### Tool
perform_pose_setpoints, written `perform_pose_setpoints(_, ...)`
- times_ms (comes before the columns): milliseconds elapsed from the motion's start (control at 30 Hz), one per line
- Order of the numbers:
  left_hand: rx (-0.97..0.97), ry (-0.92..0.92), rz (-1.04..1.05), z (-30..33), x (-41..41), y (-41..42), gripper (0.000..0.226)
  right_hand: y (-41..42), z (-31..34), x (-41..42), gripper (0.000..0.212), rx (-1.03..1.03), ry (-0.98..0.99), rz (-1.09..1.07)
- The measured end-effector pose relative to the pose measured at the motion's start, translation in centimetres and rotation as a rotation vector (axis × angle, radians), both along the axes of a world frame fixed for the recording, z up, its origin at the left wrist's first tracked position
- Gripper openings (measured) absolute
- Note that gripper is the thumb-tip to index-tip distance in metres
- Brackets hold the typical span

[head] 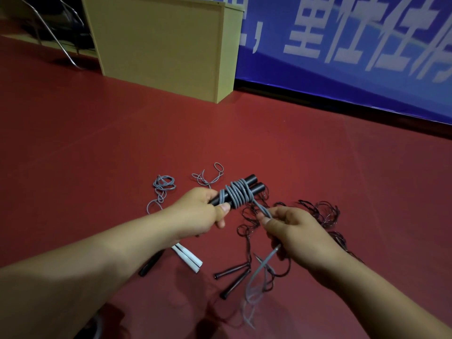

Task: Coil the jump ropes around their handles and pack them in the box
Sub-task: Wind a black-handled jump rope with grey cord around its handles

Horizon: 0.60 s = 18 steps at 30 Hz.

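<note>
My left hand (198, 211) grips a pair of black handles (254, 184) held side by side above the red floor. Grey rope (236, 194) is wound round them in several turns. My right hand (293, 231) pinches the free grey strand (263, 209) just right of the coil; the rest of that strand hangs down below the hand in loose loops. On the floor lie a tangled dark rope (325, 214) with two slim dark handles (232, 277), a pair of white handles (187, 258), a black handle (150, 264), and thin grey cords (162, 185).
A tall tan wooden box (161, 45) stands on the red floor (97, 143) at the back. A blue banner (354, 45) with white characters runs along the right. Metal chair legs (53, 35) are at the top left.
</note>
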<state>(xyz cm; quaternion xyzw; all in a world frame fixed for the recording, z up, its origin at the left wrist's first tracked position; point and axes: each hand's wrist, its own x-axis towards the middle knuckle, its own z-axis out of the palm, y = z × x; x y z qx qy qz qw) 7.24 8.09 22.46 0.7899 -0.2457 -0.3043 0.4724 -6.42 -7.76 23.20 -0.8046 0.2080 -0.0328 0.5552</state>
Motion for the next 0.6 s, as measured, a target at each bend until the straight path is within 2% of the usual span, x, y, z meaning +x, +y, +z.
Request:
perform_pose_setpoints(167,0.061,-0.151,0.005,-0.2,0.0,-0.1,0.022,0.2,0.2,-0.1,0.017,0.027,-0.009,-0.011)
perform_pose_setpoints(333,0.150,-0.273,0.009,-0.3,0.3,-0.1,0.019,0.1,0.3,-0.1,0.024,0.033,0.025,-0.081)
perform_pose_setpoints(500,0.210,-0.261,0.047,-0.8,1.6,0.4,0.020,0.5,0.5,-0.3,0.013,0.112,-0.029,-0.050)
perform_pose_setpoints(600,0.233,-0.278,0.008,-0.7,1.3,0.4,0.023,0.1,0.4,-0.4,0.015,0.029,-0.067,-0.045)
